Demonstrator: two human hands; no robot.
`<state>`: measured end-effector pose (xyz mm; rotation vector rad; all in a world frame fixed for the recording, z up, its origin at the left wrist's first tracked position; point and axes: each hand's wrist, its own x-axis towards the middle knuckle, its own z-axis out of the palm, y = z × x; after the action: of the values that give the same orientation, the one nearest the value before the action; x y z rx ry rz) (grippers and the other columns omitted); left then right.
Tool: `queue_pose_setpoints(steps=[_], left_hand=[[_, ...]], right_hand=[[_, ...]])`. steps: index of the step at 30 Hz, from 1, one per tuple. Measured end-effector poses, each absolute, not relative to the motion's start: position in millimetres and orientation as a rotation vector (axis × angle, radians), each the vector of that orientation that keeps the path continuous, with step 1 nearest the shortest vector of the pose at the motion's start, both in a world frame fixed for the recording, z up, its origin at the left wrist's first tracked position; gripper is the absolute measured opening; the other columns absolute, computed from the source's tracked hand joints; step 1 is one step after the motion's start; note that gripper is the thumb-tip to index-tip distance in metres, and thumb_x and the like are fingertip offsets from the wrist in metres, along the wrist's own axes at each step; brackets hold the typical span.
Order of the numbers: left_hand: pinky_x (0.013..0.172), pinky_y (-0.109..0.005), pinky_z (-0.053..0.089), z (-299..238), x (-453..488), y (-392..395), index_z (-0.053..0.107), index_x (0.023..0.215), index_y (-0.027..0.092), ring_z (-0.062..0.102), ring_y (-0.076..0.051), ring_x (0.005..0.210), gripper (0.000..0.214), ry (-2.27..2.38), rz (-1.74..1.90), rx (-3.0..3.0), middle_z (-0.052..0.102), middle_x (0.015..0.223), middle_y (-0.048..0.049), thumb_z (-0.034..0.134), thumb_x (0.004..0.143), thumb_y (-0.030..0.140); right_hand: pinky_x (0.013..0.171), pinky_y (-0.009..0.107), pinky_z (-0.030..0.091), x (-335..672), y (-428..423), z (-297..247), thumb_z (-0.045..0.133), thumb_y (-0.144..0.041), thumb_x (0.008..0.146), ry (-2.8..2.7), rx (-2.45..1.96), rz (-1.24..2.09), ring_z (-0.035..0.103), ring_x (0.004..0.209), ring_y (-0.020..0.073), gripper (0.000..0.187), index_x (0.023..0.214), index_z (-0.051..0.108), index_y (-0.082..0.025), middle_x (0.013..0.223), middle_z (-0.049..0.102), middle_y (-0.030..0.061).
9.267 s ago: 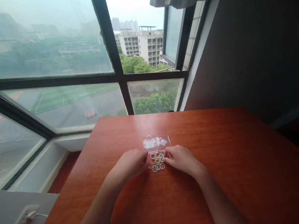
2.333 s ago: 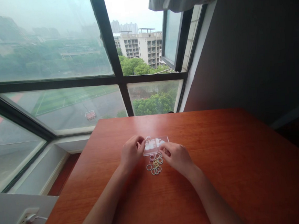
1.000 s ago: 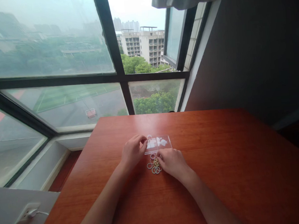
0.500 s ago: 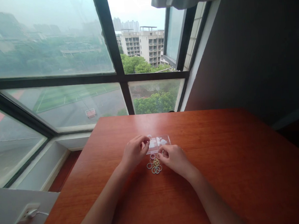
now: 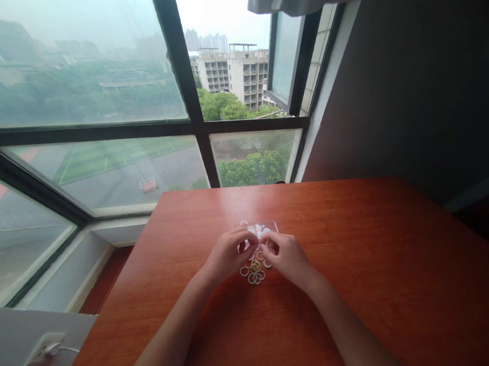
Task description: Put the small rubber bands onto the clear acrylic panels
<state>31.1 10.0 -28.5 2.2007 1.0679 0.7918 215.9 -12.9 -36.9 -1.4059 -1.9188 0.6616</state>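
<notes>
Fingertips of both hands are brought together above a heap of small coloured rings (image 5: 255, 272) on the tabletop (image 5: 361, 264); left hand (image 5: 229, 254) and right hand (image 5: 286, 256) are curled, what is pinched cannot be told. Clear plastic case (image 5: 267, 227) is lying just behind.

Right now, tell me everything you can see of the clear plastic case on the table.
The clear plastic case lies flat on the wooden table, just beyond the pile of small coloured rings. It looks like thin transparent plastic, rectangular, with whitish patches inside that are too small to make out, and a small loop or clasp at its far left corner. Its near edge is hidden behind the left hand and right hand, whose fingertips meet over it; whether they touch it cannot be told.
</notes>
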Motion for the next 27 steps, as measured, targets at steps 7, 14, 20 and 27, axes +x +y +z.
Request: queue_pose_setpoints(steps=[7, 14, 20, 27], left_hand=[[0.059, -0.022, 0.038, -38.9, 13.8, 24.4, 0.064, 0.082, 0.019, 0.047, -0.010, 0.059, 0.012, 1.435, 0.981, 2.244, 0.058, 0.074, -0.0003, 0.054, 0.085, 0.022], [0.060, -0.022, 0.038, -48.1, 5.2, 31.2, 0.065, 0.081, 0.019, 0.049, -0.010, 0.061, 0.011, 1.534, 0.978, 2.220, 0.058, 0.077, -0.0002, 0.054, 0.084, 0.022], [0.061, -0.023, 0.040, -47.4, 4.3, 29.9, 0.065, 0.087, 0.019, 0.049, -0.011, 0.062, 0.013, 1.549, 0.929, 2.194, 0.058, 0.084, -0.0007, 0.055, 0.085, 0.027], [0.059, -0.024, 0.038, -44.3, 4.2, 29.5, 0.065, 0.088, 0.019, 0.048, -0.010, 0.061, 0.016, 1.582, 0.934, 2.179, 0.057, 0.084, -0.0007, 0.052, 0.087, 0.028]], right_hand=[[0.061, 0.020, 0.039, 218.0, -12.4, -36.5, 0.055, -0.025, 0.084, -1.905, -1.466, 0.590, 0.055, 0.058, 0.0120, 0.012, 0.081, 0.066, -0.021, 0.060, 0.060, -0.0025], [0.062, 0.021, 0.036, 216.4, -13.6, -36.9, 0.056, -0.025, 0.084, -2.011, -1.537, 0.556, 0.058, 0.061, 0.0121, 0.010, 0.081, 0.066, -0.023, 0.065, 0.064, -0.0026], [0.063, 0.022, 0.034, 217.2, -14.7, -35.4, 0.056, -0.026, 0.086, -2.089, -1.605, 0.525, 0.060, 0.067, 0.0130, 0.011, 0.084, 0.067, -0.025, 0.070, 0.068, -0.0020], [0.063, 0.023, 0.033, 215.5, -16.2, -31.9, 0.054, -0.027, 0.087, -2.235, -1.672, 0.484, 0.063, 0.076, 0.0146, 0.014, 0.089, 0.068, -0.026, 0.085, 0.072, -0.0006]])
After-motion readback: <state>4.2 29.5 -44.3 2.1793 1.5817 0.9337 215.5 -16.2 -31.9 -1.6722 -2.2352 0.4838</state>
